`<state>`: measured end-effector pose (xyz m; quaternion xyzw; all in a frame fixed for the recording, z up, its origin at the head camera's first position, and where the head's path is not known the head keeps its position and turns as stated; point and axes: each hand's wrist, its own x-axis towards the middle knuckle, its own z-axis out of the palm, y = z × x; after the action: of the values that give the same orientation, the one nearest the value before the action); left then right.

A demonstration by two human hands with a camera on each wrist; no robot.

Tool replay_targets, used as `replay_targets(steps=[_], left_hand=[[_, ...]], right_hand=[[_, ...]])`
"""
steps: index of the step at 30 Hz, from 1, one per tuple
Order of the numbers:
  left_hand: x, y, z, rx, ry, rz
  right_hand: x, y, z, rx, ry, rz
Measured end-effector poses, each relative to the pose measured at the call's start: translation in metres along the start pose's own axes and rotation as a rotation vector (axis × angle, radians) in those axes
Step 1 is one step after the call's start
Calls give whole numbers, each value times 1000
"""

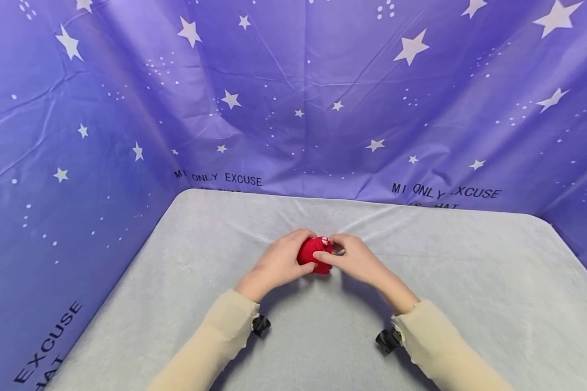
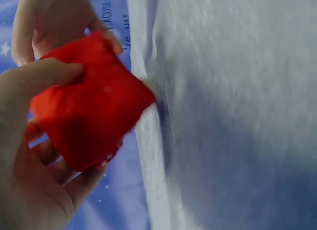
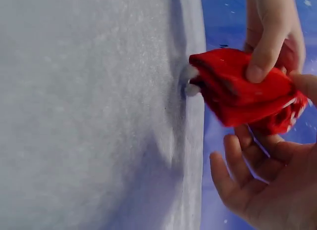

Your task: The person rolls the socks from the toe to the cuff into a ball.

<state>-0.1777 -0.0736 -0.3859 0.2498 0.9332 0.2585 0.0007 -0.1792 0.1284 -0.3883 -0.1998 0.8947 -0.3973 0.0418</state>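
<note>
**Both Hands Met on a Red Bundle**

The left hand [image 1: 280,263] and right hand [image 1: 354,259] gripped a small red cloth item [image 1: 314,255] between them, just above the grey table cover [image 1: 469,282]. A starry purple backdrop [image 1: 293,98] stood behind.

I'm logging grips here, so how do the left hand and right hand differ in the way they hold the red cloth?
The left hand cups the red cloth from the side with its thumb pressed on top, while the right hand pinches its edge from the other side. In the right wrist view, the right hand's other fingers spread loosely under the cloth. Both hands hold the same cloth, just above the grey table cover.
</note>
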Motion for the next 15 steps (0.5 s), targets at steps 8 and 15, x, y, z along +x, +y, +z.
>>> replay_targets(steps=[8,15], left_hand=[[-3,-1,8,-456,59,-97],[-5,7,20,-664,82,-137]], right_hand=[[-20,3,-6,257,49,-44],[-27,3,-5,166,137,-66]])
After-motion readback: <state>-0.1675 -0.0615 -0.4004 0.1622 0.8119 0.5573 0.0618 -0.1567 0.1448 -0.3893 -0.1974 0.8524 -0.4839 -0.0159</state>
